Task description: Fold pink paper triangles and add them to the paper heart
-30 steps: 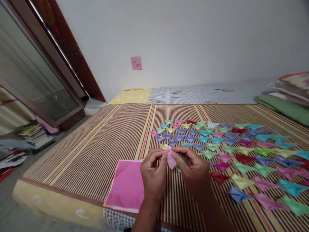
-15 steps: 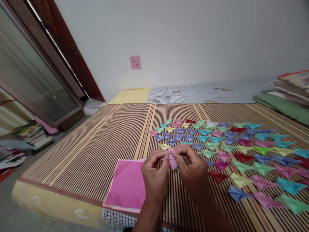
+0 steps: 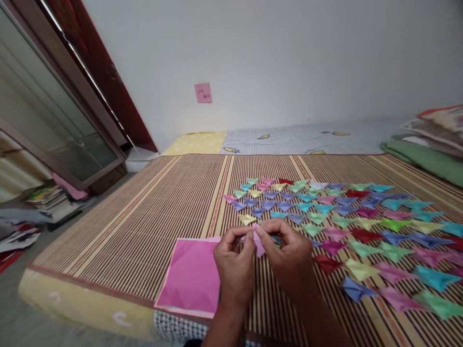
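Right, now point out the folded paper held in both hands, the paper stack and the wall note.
Folded paper [image 3: 259, 247]: head view, on its lower part.
Paper stack [image 3: 191, 275]: head view, middle of its pink top.
Wall note [image 3: 203, 93]: head view, middle of its front.

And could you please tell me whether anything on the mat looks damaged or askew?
Nothing on the mat looks damaged. Only the pink stack beside the left hand is slightly askew: its sheets don't quite line up. The folded papers lie in loose rows.

The left hand [image 3: 235, 262] and right hand [image 3: 292, 255] are bare, with bare, tapering forearms [image 3: 315, 313].
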Available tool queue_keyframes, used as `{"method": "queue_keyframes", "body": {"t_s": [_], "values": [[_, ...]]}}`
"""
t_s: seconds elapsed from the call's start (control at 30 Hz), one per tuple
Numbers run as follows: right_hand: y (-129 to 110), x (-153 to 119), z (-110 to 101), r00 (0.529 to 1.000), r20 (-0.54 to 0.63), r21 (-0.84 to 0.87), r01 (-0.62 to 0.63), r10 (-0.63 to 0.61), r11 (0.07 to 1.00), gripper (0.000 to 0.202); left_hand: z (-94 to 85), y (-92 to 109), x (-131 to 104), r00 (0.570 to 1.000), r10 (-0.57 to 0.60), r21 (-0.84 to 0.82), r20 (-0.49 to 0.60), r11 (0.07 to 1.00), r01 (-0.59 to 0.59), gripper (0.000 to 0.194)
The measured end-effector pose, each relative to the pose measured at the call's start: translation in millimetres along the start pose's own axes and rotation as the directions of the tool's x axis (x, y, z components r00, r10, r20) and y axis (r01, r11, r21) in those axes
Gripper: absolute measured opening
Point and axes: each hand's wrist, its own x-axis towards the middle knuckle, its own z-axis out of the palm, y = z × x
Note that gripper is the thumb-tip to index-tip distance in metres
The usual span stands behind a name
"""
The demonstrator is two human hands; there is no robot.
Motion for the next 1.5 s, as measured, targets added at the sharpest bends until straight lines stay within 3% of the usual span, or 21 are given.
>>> {"method": "queue_keyframes", "body": {"t_s": [0.3,0.4,0.57,0.7,0.83,1.03,1.13,1.3,1.4,1.5], "values": [[3.5,2.7,0.8,0.996,0.008,0.016,-0.09,0.09,0.996,0.01,1.5,1.5,1.2,0.998,-0.066,-0.049,0.012,0.997,0.066,0.014],[4.7,6.0,-3.9,0.986,0.102,0.038,-0.139,0.135,0.99,0.015,1.2,0.6,2.4,0.997,-0.075,-0.077,0.032,0.994,0.078,0.016],[1.7,11.4,-11.5,0.975,0.202,-0.003,-0.097,0.095,0.995,0.014,-0.1,-3.0,3.6,0.994,-0.077,-0.044,0.084,0.996,0.081,0.019],[2.7,11.2,-11.8,0.974,0.19,0.004,-0.128,0.125,0.992,0.016,-5.7,-4.0,10.0,0.972,-0.143,-0.058,0.185,0.986,0.156,0.027],[7.2,11.3,-12.0,0.965,0.184,0.091,-0.206,0.187,0.974,0.016,-14.7,-5.6,17.0,0.897,-0.23,-0.015,0.377,0.967,0.255,0.025],[7.2,11.2,-13.3,0.936,0.228,0.188,-0.314,0.269,0.931,0.018,-18.8,-9.9,16.0,0.869,-0.202,-0.007,0.451,0.973,0.23,0.023],[6.8,10.9,-14.1,0.936,0.244,0.174,-0.299,0.253,0.938,0.019,-18.6,-7.7,15.9,0.866,-0.223,-0.023,0.447,0.965,0.26,0.027],[11.8,12.1,-17.0,0.917,0.338,0.144,-0.273,0.212,0.951,0.017,-22.4,-1.3,18.3,0.818,-0.228,0.055,0.528,0.97,0.235,0.032],[15.1,12.8,-17.1,0.892,0.409,0.153,-0.275,0.193,0.949,0.016,-23.7,-0.7,18.1,0.831,-0.196,0.103,0.521,0.981,0.167,0.04],[18.2,14.9,-16.6,0.891,0.397,0.203,-0.322,0.223,0.925,0.022,-23.0,-1.7,17.5,0.858,-0.144,0.098,0.493,0.989,0.109,0.039]]}}
